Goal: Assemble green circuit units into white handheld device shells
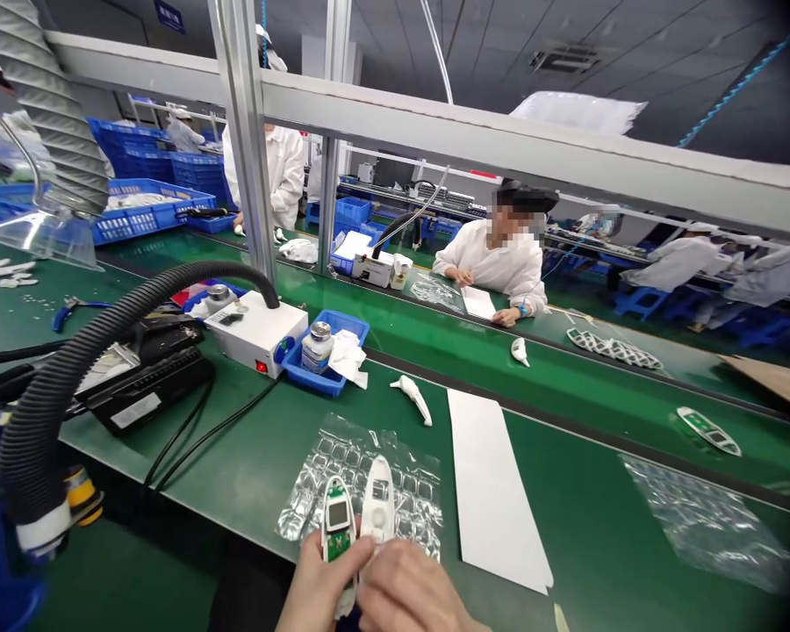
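Observation:
My left hand (pixel 326 575) is closed around a white housing half with a green circuit board (pixel 338 518) and a small dark grey screen. Right beside it, the fingers of my right hand (pixel 408 584) close on the lower end of a white plastic cover (pixel 378 502) with window cutouts. Both parts are held upright, close together, over a sheet of clear bubble wrap (pixel 303 487) on the green bench. Beyond the wrap lies a white curved plastic housing (pixel 413 397). My right fingertips partly hide the lower end of the cover.
A long white sheet (pixel 493 491) and another clear plastic sheet (pixel 704 518) lie to the right. Behind runs a green conveyor (pixel 461 360) carrying parts. At left stand a blue tray (pixel 329 382) with a bottle, a white box (pixel 254 329) and a black hose (pixel 105 342). A co-worker (pixel 500 263) sits opposite.

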Demonstrator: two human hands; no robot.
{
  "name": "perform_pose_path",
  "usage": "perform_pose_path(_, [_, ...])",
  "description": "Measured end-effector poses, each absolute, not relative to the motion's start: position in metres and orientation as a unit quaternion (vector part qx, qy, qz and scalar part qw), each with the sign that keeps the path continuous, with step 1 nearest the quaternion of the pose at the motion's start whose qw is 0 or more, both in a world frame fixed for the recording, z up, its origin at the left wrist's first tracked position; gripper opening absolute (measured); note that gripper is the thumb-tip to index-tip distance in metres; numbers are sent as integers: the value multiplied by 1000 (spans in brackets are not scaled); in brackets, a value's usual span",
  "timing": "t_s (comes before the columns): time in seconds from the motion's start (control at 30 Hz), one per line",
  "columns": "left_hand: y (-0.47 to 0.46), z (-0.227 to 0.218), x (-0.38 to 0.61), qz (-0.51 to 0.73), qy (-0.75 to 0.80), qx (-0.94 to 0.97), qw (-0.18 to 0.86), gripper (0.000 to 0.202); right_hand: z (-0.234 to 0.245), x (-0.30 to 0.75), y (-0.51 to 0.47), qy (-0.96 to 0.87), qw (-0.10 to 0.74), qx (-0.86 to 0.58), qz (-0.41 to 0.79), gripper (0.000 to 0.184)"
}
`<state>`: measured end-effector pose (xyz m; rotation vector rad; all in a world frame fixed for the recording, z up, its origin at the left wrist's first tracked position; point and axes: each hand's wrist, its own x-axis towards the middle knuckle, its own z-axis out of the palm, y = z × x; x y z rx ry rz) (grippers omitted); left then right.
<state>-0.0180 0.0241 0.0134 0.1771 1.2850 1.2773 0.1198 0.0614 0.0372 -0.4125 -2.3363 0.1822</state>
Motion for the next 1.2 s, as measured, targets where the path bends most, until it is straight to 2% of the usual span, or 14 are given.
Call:
perform_pose_path(0.07, [20, 12, -22, 543, 581, 130, 592, 47, 25, 139, 78, -877, 381, -277, 92, 21])
perform_pose_path(0.13, [20, 12, -22, 530, 608, 185, 561, 42, 16, 162, 101, -832, 328, -431, 119, 20])
perform_pose_path(0.23, [26, 11, -14, 503, 630, 270, 527, 36, 4, 185, 129, -794, 256, -530, 154, 20])
perform_pose_path(0.33, [33, 8, -4, 486, 644, 362, 466, 29, -4, 189, 138, -792, 215, -548, 161, 20])
perform_pose_path(0.43, [35, 5, 1, 475, 656, 397, 431, 26, -9, 184, 135, -785, 209, -557, 172, 17])
perform_pose_path(0.57, [34, 4, 3, 472, 661, 403, 422, 25, -12, 183, 132, -771, 224, -567, 184, 13])
perform_pose_path(0.77, [34, 4, 5, 467, 669, 410, 407, 24, -13, 184, 128, -762, 250, -569, 186, 18])
perform_pose_path(1.0, [33, -3, 4, 462, 668, 419, 405, 22, -13, 180, 107, -797, 297, -516, 99, 21])
perform_pose_path(1.2, [32, -2, 4, 462, 668, 409, 415, 24, -13, 185, 109, -782, 315, -524, 117, 21])
